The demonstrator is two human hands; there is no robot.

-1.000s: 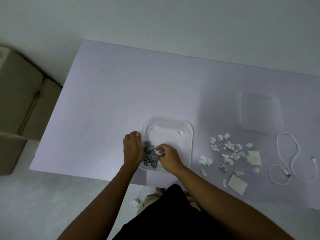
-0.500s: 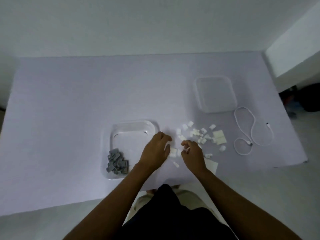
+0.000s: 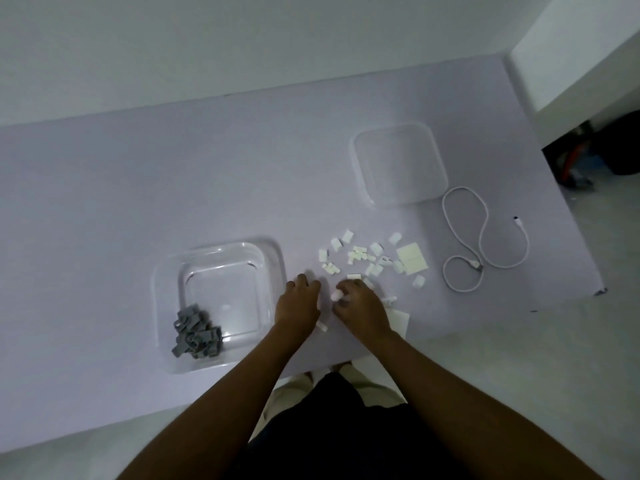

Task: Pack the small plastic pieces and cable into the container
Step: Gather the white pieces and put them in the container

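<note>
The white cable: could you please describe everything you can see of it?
The white cable is thin and looks plastic-sheathed. It lies loose on the table in two loops, one plug where they meet, the other end apart toward the right edge, right of the white pieces, outside the container. Left hand and right hand are away from it.

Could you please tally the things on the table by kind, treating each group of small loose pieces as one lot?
Clear containers: 2, the near container and the far container
white cable: 1
Heap of grey pieces: 1, inside the near container
Scatter of white pieces: 1, on the table, too small to count singly
Total: 5
</note>
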